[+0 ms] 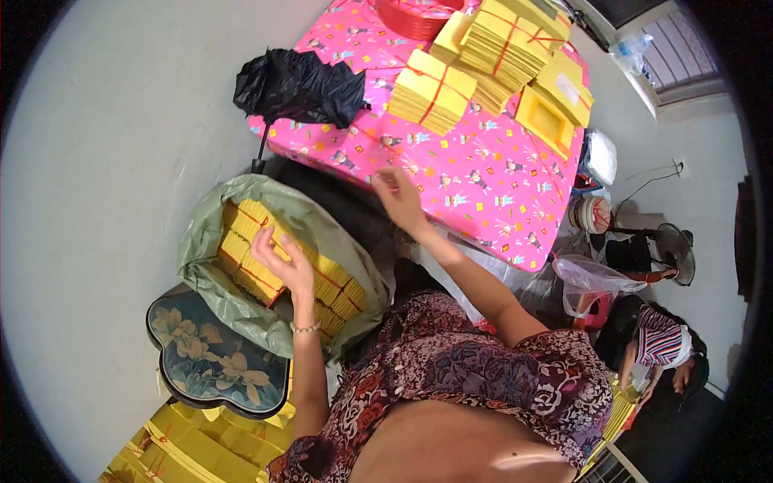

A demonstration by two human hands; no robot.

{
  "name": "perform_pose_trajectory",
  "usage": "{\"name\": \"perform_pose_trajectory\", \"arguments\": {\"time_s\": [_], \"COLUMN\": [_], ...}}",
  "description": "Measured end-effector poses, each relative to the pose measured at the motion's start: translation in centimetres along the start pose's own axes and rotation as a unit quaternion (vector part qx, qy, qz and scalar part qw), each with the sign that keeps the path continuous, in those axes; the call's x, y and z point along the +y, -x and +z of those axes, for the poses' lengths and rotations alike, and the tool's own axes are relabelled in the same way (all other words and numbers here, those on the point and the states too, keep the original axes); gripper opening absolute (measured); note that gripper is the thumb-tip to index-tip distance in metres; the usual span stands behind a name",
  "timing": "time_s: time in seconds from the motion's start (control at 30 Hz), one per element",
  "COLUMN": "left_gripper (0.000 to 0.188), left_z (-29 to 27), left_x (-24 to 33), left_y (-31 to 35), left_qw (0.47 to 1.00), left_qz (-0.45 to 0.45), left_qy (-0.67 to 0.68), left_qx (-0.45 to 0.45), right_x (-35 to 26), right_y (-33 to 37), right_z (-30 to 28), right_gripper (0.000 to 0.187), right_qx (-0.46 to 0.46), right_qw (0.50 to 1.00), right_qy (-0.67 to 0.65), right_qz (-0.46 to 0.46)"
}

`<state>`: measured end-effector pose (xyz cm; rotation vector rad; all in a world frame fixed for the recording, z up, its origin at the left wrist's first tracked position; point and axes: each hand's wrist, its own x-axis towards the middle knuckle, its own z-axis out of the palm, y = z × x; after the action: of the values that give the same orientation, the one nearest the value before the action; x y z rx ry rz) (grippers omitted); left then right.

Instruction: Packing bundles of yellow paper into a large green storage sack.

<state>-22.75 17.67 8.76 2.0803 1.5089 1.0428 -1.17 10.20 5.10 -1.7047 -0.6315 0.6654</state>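
Note:
My left hand [283, 262] hovers over or rests on yellow paper bundles [326, 278] tied with red string; which of the two I cannot tell. Its fingers are apart and hold nothing. The bundles fill a pale green sack [290, 197] that stands wide-mouthed to my left. My right hand [398, 201] is by the near edge of the table with the pink patterned cover [491, 209]. Its fingers are loosely bent and apart, with nothing seen in them. Farther back on the table sits a tied stack of yellow paper [432, 91].
Larger yellow stacks [507, 44] and a red basket [415, 20] occupy the far table. A black umbrella [298, 87] lies at its left. Beside the sack is a flower-patterned stool [217, 350], with more yellow bundles [193, 443] below. Another person [664, 346] is at right, near a fan [675, 253].

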Motion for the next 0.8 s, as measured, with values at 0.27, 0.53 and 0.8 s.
{"name": "perform_pose_trajectory", "arguments": {"time_s": [0.27,0.53,0.8], "left_gripper": [0.039,0.083,0.06], "left_z": [16.8,30.0,32.6], "left_x": [9.7,10.2,10.2], "left_y": [-9.1,-12.4,-7.9], "left_qw": [0.94,0.777,0.811], "left_qz": [0.009,-0.328,-0.237], "left_qy": [0.287,0.36,0.378], "left_qx": [-0.182,-0.399,-0.378], "right_x": [7.7,7.1,9.1], "right_y": [-7.9,-18.3,-20.3], "right_z": [-14.4,-18.4,-14.9], "right_gripper": [0.029,0.067,0.058], "right_qx": [0.14,0.041,0.025], "right_qw": [0.983,0.92,0.962], "right_qy": [-0.049,-0.276,-0.225], "right_qz": [0.112,0.274,0.152]}}
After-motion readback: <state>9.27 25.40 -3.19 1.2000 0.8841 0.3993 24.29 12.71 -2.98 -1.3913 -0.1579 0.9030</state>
